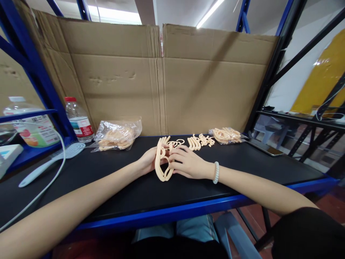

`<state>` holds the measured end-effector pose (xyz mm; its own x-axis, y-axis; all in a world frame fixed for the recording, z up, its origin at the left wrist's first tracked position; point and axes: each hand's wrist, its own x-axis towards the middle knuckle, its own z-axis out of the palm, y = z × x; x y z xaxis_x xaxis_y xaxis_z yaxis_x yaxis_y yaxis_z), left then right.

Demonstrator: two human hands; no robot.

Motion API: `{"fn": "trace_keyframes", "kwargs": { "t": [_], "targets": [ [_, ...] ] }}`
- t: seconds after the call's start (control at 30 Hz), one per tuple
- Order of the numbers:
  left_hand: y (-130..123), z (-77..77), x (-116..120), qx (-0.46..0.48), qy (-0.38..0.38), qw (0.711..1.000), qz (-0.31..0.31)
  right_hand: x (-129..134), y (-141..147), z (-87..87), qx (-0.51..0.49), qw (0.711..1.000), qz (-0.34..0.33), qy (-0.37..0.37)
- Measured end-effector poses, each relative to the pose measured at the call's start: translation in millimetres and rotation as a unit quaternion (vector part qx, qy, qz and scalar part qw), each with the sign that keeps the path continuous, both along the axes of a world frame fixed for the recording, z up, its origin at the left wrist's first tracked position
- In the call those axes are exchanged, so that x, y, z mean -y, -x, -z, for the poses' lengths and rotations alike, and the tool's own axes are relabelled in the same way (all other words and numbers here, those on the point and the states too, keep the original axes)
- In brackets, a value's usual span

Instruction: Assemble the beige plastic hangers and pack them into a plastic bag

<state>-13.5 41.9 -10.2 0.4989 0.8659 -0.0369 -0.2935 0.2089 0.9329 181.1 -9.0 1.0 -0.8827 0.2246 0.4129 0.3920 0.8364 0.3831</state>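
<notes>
Your biggest risk lay in the pale peach, smooth, curved piece [159,167], a pointed loop with curls inside, which you held upright above the black, flat tabletop [129,194], its point towards you. If its strips were separate parts (the joins were too small to judge), uneven pressure from your two sides could have slid one against another or sprung the loop open. Squeezing hard could also have bent or cracked the thin inner curls, and a loose grip could have let the whole thing drop. Just beyond your fingers lay loose peach curved strips [194,142] and small peach curly bits [207,140]; a careless sweep of your right knuckles could have scattered them. Your left hand [147,161] reached in from the left, gripping the near-left side of the loop, with its fingertips hidden behind it, so their exact placement could not be told. Your right hand [188,163] came across low from the other side, palm down, its fingers bent and slightly apart, pinching the loop's right edge; its thumb was out of sight. Both forearms angled inwards, and the white coiled bracelet [216,172] sat at your right wrist.
</notes>
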Motion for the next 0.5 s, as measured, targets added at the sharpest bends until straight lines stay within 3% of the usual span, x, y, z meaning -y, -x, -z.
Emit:
{"fn": "trace_keyframes", "kwargs": {
  "t": [0.1, 0.17, 0.33, 0.5],
  "targets": [
    [-4, -3.4, 3, -0.001, 0.036, 0.999, -0.041, -4, 1, 3.4, 0.003, 1.0, 0.021, -0.016],
    [-8, -3.8, 8, -0.016, 0.017, 0.999, -0.043, -5, 1, 4.9, 0.014, 0.999, 0.041, -0.024],
    [-12, -0.8, 18, -0.117, -0.122, 0.985, -0.027, -4, 0, 7.1, 0.02, 0.995, 0.096, -0.022],
    [-5, 1.0, 15, -0.242, -0.294, 0.917, -0.122, 1, 1, 8.2, -0.005, 0.991, 0.131, 0.008]
  ]
}}
